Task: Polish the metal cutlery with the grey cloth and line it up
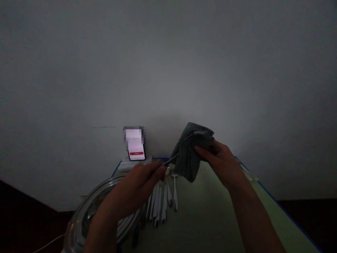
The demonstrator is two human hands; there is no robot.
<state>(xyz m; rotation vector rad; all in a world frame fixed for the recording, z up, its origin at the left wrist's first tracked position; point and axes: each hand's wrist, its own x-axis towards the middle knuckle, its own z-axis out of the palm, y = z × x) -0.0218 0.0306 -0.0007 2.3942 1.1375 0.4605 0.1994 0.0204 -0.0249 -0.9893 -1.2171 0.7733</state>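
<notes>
My left hand [150, 177] pinches one end of a thin metal piece of cutlery [170, 160]. Its other end disappears into a folded grey checked cloth [190, 151], so I cannot tell its kind. My right hand [219, 158] grips that cloth from the right, thumb across the near face. Below my left hand, several pieces of metal cutlery [156, 205] lie side by side on the table, handles toward me. A spoon [175, 191] lies at the right end of this row.
Partly behind my left forearm is a large round shiny metal vessel [75, 225]. A lit phone [136, 146] leans on the wall [168, 70] behind the pale green table [205, 218]. Small whitish items [249, 173] lie along the right edge. A white cable [50, 242] runs at lower left.
</notes>
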